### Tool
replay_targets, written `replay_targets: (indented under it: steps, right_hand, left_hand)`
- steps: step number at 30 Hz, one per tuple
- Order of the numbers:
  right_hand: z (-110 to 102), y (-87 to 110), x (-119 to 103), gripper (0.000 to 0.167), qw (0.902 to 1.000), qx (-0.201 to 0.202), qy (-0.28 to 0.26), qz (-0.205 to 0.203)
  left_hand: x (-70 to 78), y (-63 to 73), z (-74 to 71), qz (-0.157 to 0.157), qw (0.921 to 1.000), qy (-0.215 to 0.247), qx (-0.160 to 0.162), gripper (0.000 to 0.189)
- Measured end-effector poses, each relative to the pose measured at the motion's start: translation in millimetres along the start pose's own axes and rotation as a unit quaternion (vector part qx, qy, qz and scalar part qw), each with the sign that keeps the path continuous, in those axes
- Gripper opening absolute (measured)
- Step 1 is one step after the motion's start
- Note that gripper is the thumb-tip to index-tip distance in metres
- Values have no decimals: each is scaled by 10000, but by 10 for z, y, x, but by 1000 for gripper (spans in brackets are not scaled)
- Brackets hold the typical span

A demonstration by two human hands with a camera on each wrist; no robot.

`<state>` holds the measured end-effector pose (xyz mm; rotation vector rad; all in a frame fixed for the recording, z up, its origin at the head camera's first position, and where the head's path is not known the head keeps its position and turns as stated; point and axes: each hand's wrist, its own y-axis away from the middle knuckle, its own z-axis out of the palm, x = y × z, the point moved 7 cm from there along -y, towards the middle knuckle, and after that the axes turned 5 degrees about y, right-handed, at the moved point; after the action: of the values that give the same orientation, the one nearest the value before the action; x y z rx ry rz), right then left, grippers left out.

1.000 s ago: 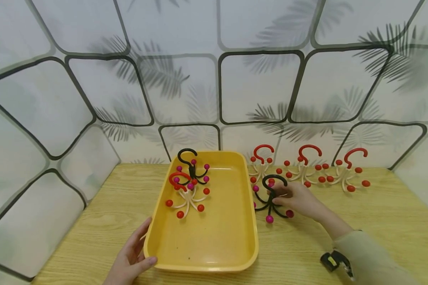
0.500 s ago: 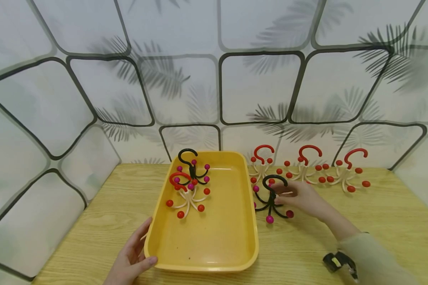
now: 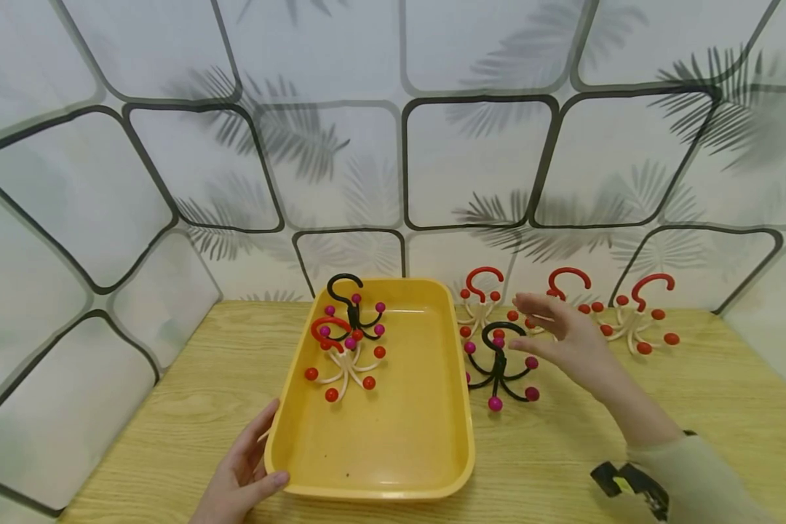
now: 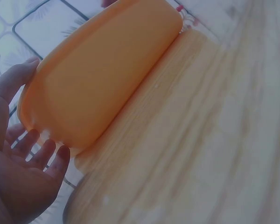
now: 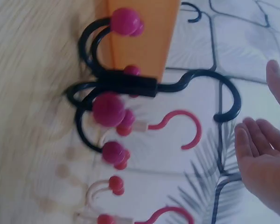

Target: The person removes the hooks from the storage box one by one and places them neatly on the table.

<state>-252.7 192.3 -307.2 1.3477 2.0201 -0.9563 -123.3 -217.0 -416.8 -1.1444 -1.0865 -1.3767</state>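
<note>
My left hand [image 3: 239, 466] holds the yellow tray [image 3: 399, 422] at its near left corner, thumb at the rim and fingers against the outer wall. Just right of the tray, a black multi-arm hook hanger [image 3: 498, 366] with magenta ball tips stands upright on the table. Above and to the right of it, my right hand [image 3: 579, 349] is apart from it, fingers extended and nothing held. The right wrist view shows this hand beyond the tip of the black hook [image 5: 130, 84]. Inside the tray stand another black hanger [image 3: 352, 316] and a cream hanger [image 3: 346, 360] with a red hook.
Several cream hangers with red hooks line the table's back edge: one beside the tray [image 3: 481, 311], one partly behind my right hand, one farther right [image 3: 634, 320]. A patterned wall covering [image 3: 478, 160] rises behind the wooden table [image 3: 177, 386]. A black wrist-worn device [image 3: 629, 480] hangs below my right sleeve.
My right hand has let go of the near black hanger and lifted up and to the right, its fingers spreading. The hanger stays where it stood; my left hand and the tray have not moved.
</note>
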Motion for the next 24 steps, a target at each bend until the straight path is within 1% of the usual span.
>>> replay_targets:
  steps: [2, 5, 7, 9, 13, 18, 20, 24]
  right_hand:
    - [-2, -5, -86, 65, 9998, 170, -93, -64]
    - [30, -32, -237, 59, 9979, 393, -436, -274]
    - [79, -62, -343, 56, 9960, 403, -682, -405]
    - [153, -108, -451, 53, 9933, 327, -947, -583]
    - [371, -201, -633, 51, 9905, -12, -1163, -738]
    - [721, -297, -824, 49, 9851, -406, -1346, -986]
    - [881, -337, -863, 48, 9830, -610, -1416, -995]
    - [1186, -419, -888, 47, 9810, -1023, -1357, -934]
  left_hand:
    - [-4, 0, -1, -9, 10000, 1, 8, 79]
    - [-7, -1, -4, 0, 10000, -26, 24, 79]
    - [-8, -2, -8, 21, 10000, -63, 37, 79]
    - [-7, -4, -9, 65, 9999, -108, 31, 79]
    - [-10, -7, -15, 59, 9998, -160, 44, 80]
    - [-16, -3, -24, -51, 9997, -203, 121, 79]
    - [-11, -3, -22, -60, 9997, -205, 125, 79]
    - [1, -6, -17, -125, 9996, -204, 158, 79]
